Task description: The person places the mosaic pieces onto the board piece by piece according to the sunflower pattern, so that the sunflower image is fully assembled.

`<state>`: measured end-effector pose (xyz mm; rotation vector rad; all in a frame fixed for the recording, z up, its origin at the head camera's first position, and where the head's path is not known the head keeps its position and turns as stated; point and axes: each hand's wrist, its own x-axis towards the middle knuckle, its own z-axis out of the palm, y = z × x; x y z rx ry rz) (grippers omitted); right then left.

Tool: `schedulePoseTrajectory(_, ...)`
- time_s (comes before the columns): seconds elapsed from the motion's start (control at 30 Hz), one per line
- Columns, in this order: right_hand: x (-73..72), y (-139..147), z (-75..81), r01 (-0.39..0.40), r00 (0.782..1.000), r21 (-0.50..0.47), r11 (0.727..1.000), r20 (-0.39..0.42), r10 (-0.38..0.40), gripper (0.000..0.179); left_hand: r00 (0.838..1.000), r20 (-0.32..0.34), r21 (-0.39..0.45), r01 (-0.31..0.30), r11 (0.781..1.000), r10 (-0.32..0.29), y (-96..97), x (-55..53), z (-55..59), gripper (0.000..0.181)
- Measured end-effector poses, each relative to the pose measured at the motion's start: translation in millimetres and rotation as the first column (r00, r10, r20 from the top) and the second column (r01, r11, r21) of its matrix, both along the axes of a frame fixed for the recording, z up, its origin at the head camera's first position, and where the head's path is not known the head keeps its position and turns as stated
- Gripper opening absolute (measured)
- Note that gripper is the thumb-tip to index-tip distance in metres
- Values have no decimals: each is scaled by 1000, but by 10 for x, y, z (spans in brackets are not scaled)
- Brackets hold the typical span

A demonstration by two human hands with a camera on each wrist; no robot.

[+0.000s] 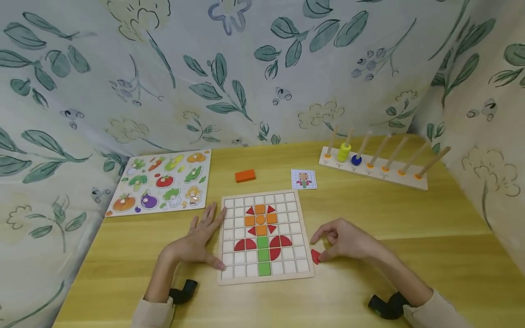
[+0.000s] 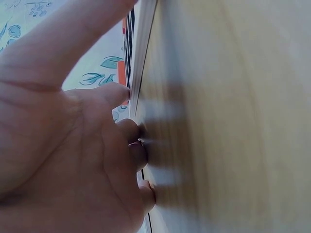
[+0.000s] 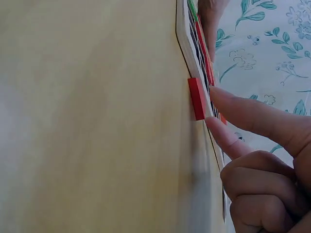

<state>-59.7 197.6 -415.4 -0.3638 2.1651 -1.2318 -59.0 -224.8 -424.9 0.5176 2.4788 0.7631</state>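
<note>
A wooden grid board [image 1: 306, 255] lies before me, with orange, red and green tiles set as a flower. My left hand [image 1: 193, 243] rests along its left edge, thumb and fingers spread; the left wrist view shows the palm [image 2: 63, 145] beside the board's rim. Just off the board's right side lies a red quarter-circle tile [image 1: 315, 256]. My right hand [image 1: 348, 241] has thumb and index finger at this tile, seemingly in a pinch. In the right wrist view the tile [image 3: 197, 98] stands out at the fingertips, the other fingers curled in.
Behind the board are an orange block [image 1: 244, 176] and a small pattern card [image 1: 311, 173]. A vegetable puzzle board [image 1: 141, 180] lies at back left. A peg stand [image 1: 373, 171] with yellow and blue rings is at back right. Patterned cloth [image 1: 229, 68] hangs behind the table.
</note>
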Motion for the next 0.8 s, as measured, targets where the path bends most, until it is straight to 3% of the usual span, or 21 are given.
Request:
schedulePoseTrajectory(0.23, -1, 24, -101, -52, 998, -49, 997, 17, 53, 28, 1000, -8, 13, 3, 1000, -3, -9, 21, -38, 142)
schedulePoseTrajectory(0.47, 42, 53, -139, -68, 997, -63, 996, -33, 66, 31, 1000, -19, 17, 6, 1000, -5, 7, 25, -50, 143)
schedulePoseTrajectory(0.8, 49, 36, -97, -58, 998, -40, 998, -34, 56, 33, 1000, -28, 37, 7, 999, -6, -22, 45, -34, 142)
